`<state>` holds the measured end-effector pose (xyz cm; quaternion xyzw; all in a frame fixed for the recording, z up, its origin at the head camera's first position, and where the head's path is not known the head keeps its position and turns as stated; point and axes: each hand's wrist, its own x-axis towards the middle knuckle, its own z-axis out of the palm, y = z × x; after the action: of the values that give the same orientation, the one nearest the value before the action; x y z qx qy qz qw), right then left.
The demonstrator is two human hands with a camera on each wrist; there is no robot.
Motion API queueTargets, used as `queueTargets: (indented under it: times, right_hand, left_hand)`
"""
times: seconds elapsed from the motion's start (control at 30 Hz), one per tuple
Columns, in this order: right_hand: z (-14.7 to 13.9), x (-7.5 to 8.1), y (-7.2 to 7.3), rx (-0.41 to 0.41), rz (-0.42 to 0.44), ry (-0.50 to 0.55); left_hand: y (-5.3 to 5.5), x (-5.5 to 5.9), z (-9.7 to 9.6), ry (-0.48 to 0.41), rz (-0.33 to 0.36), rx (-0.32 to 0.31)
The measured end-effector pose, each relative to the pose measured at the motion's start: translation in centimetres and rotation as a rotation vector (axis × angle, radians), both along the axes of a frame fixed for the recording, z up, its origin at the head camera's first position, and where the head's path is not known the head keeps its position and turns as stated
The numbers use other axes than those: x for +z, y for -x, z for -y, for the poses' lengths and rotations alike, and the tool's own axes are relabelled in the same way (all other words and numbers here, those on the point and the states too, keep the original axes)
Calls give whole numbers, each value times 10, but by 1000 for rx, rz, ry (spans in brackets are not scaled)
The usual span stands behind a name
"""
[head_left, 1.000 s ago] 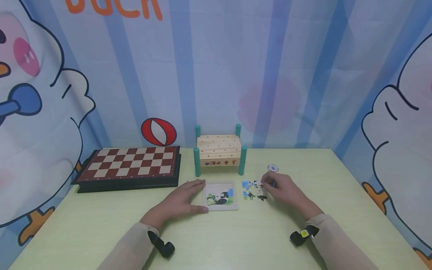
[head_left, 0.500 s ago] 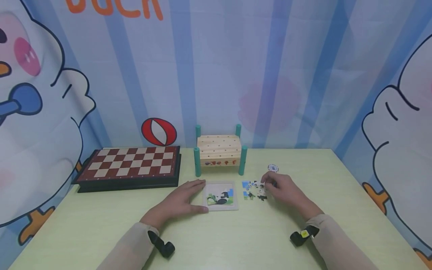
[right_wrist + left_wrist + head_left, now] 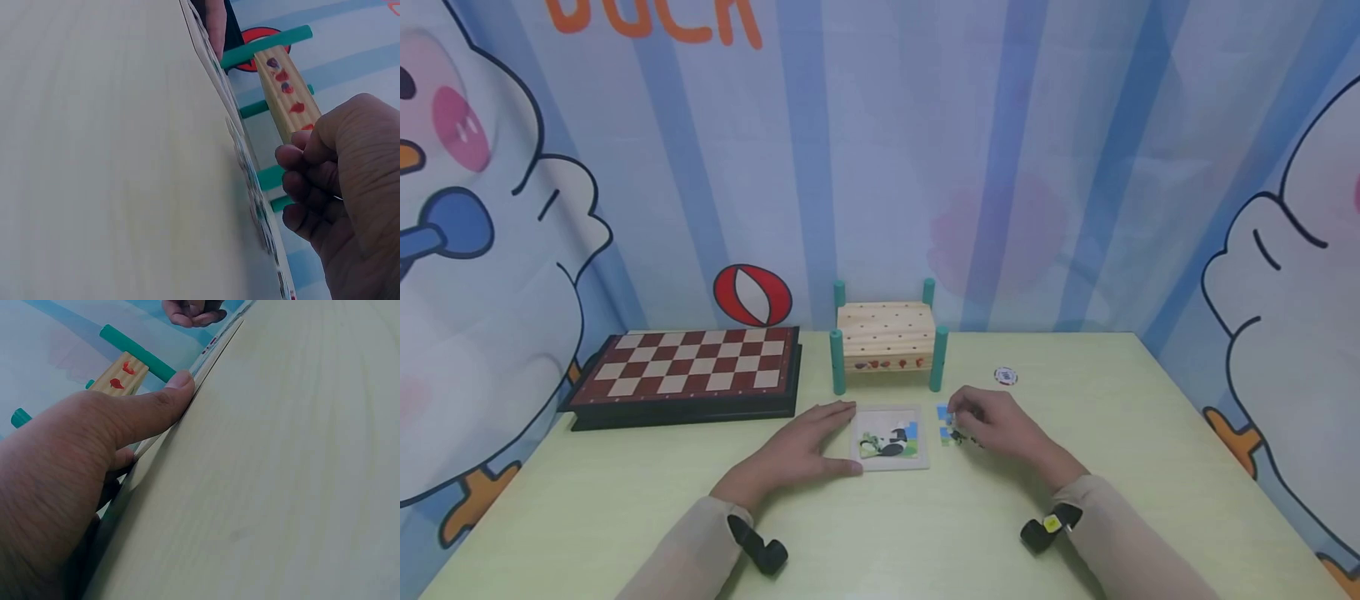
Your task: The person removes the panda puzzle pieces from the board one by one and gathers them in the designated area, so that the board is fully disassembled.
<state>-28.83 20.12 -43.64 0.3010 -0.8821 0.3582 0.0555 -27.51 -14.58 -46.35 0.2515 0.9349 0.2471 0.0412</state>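
A shallow pale puzzle tray [image 3: 890, 410] lies on the table, its lower part filled with joined pieces of a panda picture [image 3: 889, 442]. My left hand [image 3: 797, 446] rests along its left side, thumb at the near corner and straight fingers at the far corner. Just right of the tray lie loose puzzle pieces [image 3: 945, 417], partly hidden under my right hand [image 3: 992, 421]. In the right wrist view that hand [image 3: 356, 181] is raised over the pieces with thumb and forefinger pinched together, a thin pale edge of a puzzle piece showing at the tips.
Behind the tray stands a small wooden bed [image 3: 887, 329] with green posts. A folding chessboard box [image 3: 688, 371] lies at the left. A round poker chip [image 3: 1006, 377] sits beyond my right hand. A printed curtain [image 3: 880, 167] hangs at the table's back edge.
My right hand has moved left, from the right edge of the loose pieces to over them, nearer the tray; the poker chip now shows whole. The left hand stays put.
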Motion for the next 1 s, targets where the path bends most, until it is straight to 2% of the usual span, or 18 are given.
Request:
queueTargets:
  times: [0.3,0.5,0.63,0.83,1.0]
  right_hand:
    - [24,1,8,70,-31,-2]
    - [34,0,13,59,-4,-20]
    - [38,-1,15,51,7,-66]
    - [43,-1,16,121,-35,-136]
    - [49,-5,19,132,13,-205]
  left_hand:
    - [0,0,0,-2,6,3]
    - [0,0,1,-2,-3,-1]
    - [0,0,1,1,0,1]
    - [1,-1,1,9,-8,2]
    - [3,-3,1,12,-12,-4]
